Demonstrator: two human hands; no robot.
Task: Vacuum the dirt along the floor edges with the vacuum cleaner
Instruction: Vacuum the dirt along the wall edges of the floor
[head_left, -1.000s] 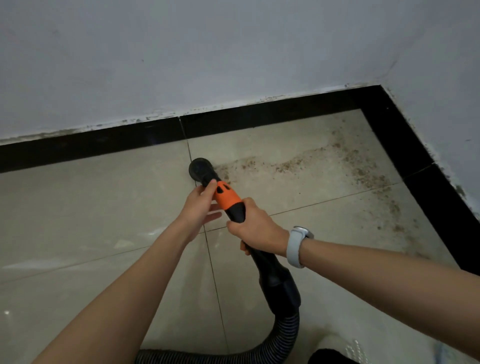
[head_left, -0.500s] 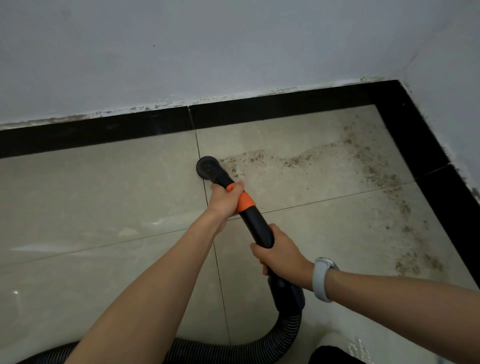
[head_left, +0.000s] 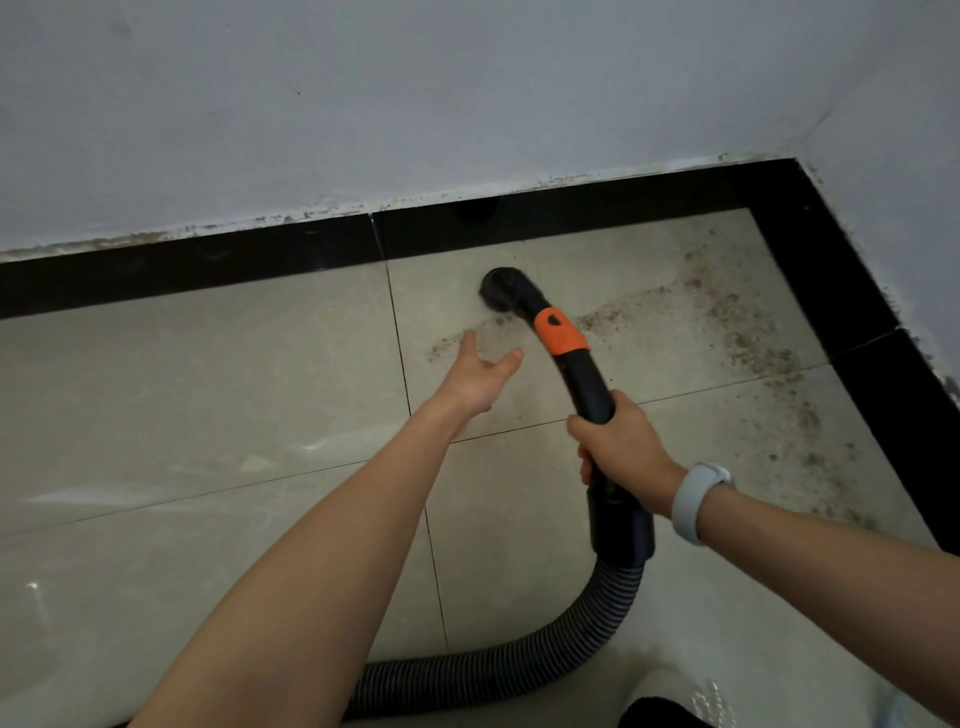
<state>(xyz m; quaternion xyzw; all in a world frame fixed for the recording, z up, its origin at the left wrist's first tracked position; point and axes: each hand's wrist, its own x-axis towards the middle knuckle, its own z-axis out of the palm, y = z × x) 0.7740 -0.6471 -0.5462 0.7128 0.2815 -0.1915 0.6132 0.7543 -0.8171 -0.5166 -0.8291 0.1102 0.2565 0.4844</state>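
A black vacuum wand (head_left: 584, 382) with an orange collar (head_left: 560, 332) ends in a round brush head (head_left: 501, 291) set on the beige tile near the black skirting. My right hand (head_left: 621, 447), with a white watch at the wrist, grips the wand's lower part. My left hand (head_left: 480, 376) hovers open to the left of the wand, fingers spread, holding nothing. Brown dirt (head_left: 737, 332) lies scattered in a band from the brush head toward the corner and down along the right edge. The ribbed hose (head_left: 519, 670) curls back toward me.
Black skirting (head_left: 571, 213) runs along the far wall and turns down the right wall (head_left: 878, 332), forming a corner at the upper right. Grey-white walls rise above it. Beige floor tiles (head_left: 197, 389) stretch to the left. A shoe tip (head_left: 670, 712) shows at the bottom.
My left hand has let go of the orange collar and opened beside the wand. The brush head has slid right into the dirt band, and my right hand has moved lower on the wand.
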